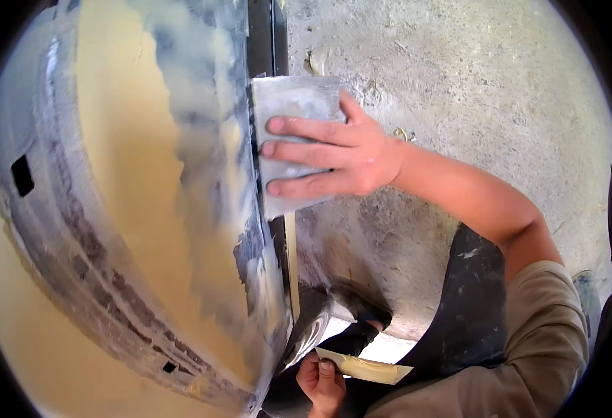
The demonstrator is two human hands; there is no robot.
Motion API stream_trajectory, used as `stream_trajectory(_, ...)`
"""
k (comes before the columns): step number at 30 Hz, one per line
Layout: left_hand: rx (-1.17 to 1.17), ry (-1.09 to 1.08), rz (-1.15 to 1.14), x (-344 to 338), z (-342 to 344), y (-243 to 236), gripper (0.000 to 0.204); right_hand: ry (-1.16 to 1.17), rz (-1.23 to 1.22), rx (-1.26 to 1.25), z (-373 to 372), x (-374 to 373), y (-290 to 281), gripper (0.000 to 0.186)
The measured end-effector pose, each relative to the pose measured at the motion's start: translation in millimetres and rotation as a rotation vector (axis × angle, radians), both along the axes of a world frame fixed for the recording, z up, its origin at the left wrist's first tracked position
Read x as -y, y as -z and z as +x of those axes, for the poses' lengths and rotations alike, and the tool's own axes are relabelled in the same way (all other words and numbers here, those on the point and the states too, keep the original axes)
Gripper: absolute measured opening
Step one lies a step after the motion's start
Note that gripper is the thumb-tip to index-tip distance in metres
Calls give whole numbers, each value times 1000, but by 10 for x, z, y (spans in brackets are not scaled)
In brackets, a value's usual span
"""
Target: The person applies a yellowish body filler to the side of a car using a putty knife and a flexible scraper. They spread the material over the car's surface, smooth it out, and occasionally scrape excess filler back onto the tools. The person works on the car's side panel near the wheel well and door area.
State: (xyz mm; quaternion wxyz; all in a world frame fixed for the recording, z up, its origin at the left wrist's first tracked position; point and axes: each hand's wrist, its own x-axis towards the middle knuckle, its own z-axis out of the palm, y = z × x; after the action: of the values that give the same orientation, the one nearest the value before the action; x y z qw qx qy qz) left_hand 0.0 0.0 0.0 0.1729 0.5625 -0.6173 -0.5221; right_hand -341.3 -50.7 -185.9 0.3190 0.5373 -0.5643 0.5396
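My right hand (348, 157) holds a flat grey rectangular putty spreader (299, 97). Three of its fingers lie across the spreader's face, the little finger is at the far right corner, and the thumb is hidden. The spreader's left edge meets the right edge of a large curved body panel (128, 139), which is coated in cream filler with smeared grey patches. Low in the picture, close to my body, my left hand (323, 383) pinches one end of a small flat plate (369, 369) with yellowish putty on it.
A dark strip (261, 42) runs along the panel's right edge. The panel has a worn grey band (90, 244) with a square hole (22, 175) at the left. Rough, stained concrete floor (445, 83) lies to the right. A dark shoe (351, 338) shows below, near the panel.
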Motion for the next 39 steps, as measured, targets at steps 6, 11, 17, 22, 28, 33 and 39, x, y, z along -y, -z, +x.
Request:
stream_trajectory(6, -5, 15, 24, -81, 81, -104, 26, -45, -186, 88, 417, -34, -344, 29)
stream_trajectory(11, 3, 21, -2, -56, 148, -122, 25, -108, -351, 147, 644, 204, -589, 26)
stream_trajectory(17, 21, 5, -21, -10, 141, -125, 25, -57, -335, 113, 741, 412, -323, 33)
stream_trajectory(22, 38, -2, -6, 16, 160, -73, 27, -39, -281, 100, 761, 413, -88, 38)
stream_trajectory(28, -2, 43, -34, -44, 159, -131, 25, -75, -79, 73, 708, 137, 12, 40)
stream_trajectory(33, -57, 29, -29, -104, 156, -224, 23, -107, 105, 78, 832, -226, 4, 39)
stream_trajectory(39, -83, 40, -21, -120, 314, -246, 24, -187, -174, 165, 1157, -93, -528, 43)
